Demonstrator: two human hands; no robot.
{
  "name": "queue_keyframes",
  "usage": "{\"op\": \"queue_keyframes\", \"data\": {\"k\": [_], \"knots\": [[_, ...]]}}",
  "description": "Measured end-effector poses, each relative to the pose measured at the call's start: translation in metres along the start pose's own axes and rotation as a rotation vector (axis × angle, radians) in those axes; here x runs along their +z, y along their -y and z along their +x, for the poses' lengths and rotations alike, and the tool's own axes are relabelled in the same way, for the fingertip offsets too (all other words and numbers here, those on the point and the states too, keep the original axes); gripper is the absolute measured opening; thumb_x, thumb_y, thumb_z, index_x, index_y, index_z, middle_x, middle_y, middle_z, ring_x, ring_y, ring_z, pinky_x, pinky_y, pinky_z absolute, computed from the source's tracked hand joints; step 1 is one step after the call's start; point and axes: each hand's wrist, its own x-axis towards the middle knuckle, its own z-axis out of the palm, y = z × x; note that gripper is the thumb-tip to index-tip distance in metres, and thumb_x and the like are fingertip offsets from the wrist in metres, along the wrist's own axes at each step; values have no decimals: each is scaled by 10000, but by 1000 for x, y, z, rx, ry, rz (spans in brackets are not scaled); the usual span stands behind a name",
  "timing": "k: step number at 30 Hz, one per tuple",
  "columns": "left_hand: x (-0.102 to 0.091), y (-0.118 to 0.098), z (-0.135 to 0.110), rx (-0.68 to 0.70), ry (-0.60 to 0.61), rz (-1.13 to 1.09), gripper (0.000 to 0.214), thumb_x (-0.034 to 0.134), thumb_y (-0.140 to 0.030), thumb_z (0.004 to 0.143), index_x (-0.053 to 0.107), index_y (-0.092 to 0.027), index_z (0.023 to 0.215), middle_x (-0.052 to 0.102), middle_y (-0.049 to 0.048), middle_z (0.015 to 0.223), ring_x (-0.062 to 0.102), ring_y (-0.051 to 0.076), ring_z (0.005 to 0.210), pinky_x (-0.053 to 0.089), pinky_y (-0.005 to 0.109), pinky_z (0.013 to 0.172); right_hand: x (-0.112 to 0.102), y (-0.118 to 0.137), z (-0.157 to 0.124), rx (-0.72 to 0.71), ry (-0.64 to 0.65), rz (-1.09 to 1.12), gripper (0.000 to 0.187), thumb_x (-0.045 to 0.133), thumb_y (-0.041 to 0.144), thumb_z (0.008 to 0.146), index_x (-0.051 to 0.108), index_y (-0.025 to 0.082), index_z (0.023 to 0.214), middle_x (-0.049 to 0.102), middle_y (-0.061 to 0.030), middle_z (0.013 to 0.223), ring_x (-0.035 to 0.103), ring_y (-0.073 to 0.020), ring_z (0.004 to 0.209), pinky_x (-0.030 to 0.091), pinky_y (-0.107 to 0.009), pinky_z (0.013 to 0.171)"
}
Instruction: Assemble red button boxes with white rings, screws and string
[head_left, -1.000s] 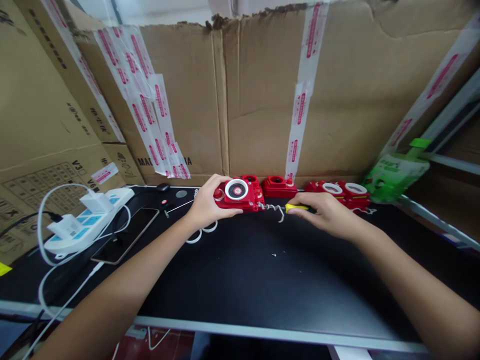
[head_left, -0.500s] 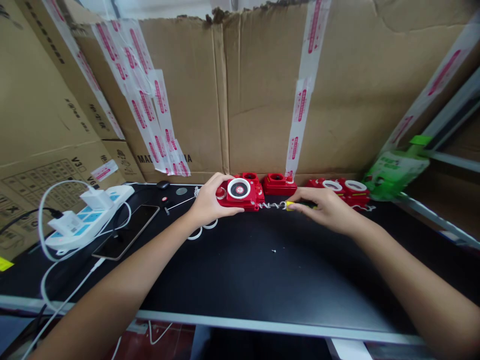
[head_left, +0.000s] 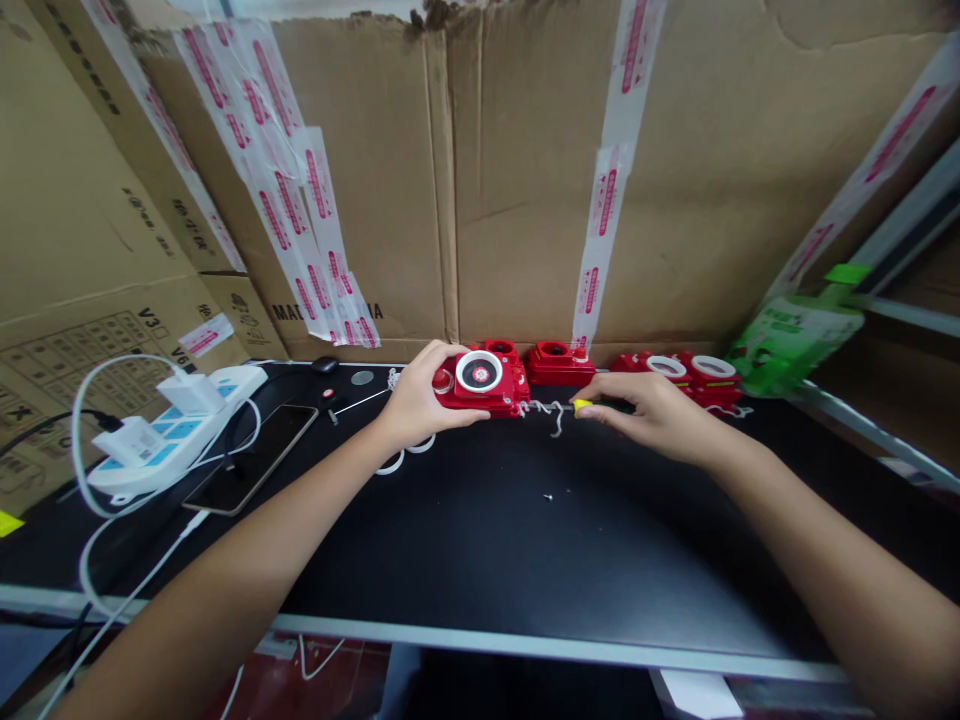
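Observation:
My left hand (head_left: 421, 398) is closed around the left end of a red toy camera (head_left: 506, 385) with a white ring on its face, steadying it on the black table. My right hand (head_left: 645, 408) pinches the yellow handle of a screwdriver (head_left: 582, 407). Its thin shaft points left at the camera's right side; whether the tip touches a screw cannot be made out. A grey-white twisted cord (head_left: 556, 420) hangs from that side of the camera, around the shaft.
Behind are another red case (head_left: 559, 364) and red cameras with white rings (head_left: 705, 370). White rings (head_left: 391, 464) lie beside my left wrist, a small screw (head_left: 548, 497) in front. A phone (head_left: 259, 460), power strip (head_left: 176, 440) and green pouch (head_left: 799, 335) flank the cardboard wall (head_left: 517, 200).
The cord's loose end now hangs down from the screwdriver shaft, where before it stretched toward the yellow handle. Both hands keep nearly the same places; the view has shifted slightly.

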Motion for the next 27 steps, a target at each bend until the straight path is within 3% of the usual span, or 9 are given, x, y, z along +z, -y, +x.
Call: {"op": "queue_keyframes", "data": {"k": [6, 10, 14, 17, 19, 22, 27], "knots": [[1, -1, 0, -16, 22, -20, 705, 1004, -439, 655, 642, -239, 1226, 684, 57, 1147, 701, 257, 1025, 592, 445, 929, 3, -2, -1, -2, -74, -8, 358, 848, 532, 865, 701, 225, 977, 769, -70, 952, 708, -217, 788, 585, -365, 723], [0, -1, 0, -13, 7, -26, 714, 1002, -454, 657, 639, -236, 1232, 684, 62, 1154, 700, 262, 1035, 590, 449, 935, 1, 0, -2, 32, -21, 46, 312, 796, 528, 932, 741, 226, 984, 779, -51, 908, 731, -206, 782, 574, -352, 743], [-2, -1, 1, -14, -6, -22, 690, 994, -444, 670, 631, -249, 1224, 682, 54, 1150, 697, 259, 1029, 592, 447, 927, 2, -1, 0, 43, 74, 31, 344, 618, 535, 1056, 763, 228, 1002, 786, -49, 893, 727, -198, 745, 555, -354, 729], [-3, -1, 1, -25, 2, -30, 691, 994, -449, 669, 630, -253, 1223, 684, 54, 1159, 698, 259, 1033, 591, 448, 927, 7, -3, 1, -11, -14, -6, 355, 775, 558, 938, 729, 230, 1066, 782, -73, 1012, 736, -244, 891, 574, -383, 806], [-3, -2, 1, -23, 5, -30, 692, 993, -460, 668, 630, -252, 1219, 684, 54, 1157, 697, 262, 1037, 589, 450, 926, 7, -2, 1, -25, -65, -6, 374, 840, 527, 880, 694, 228, 1052, 762, -78, 1013, 721, -242, 876, 581, -381, 783], [-4, -3, 1, -15, 1, -21, 692, 993, -464, 669, 630, -255, 1220, 679, 54, 1150, 694, 265, 1041, 584, 459, 927, 4, 2, 1, -35, -75, 8, 266, 787, 478, 937, 694, 233, 982, 762, -71, 960, 716, -227, 826, 580, -370, 755], [-6, -5, 2, -17, -4, -15, 680, 991, -445, 679, 628, -264, 1225, 677, 58, 1155, 693, 269, 1044, 587, 469, 925, 1, 4, 1, -46, 15, -15, 272, 634, 471, 1059, 765, 233, 1079, 811, -81, 1049, 759, -250, 940, 576, -403, 867]]}}
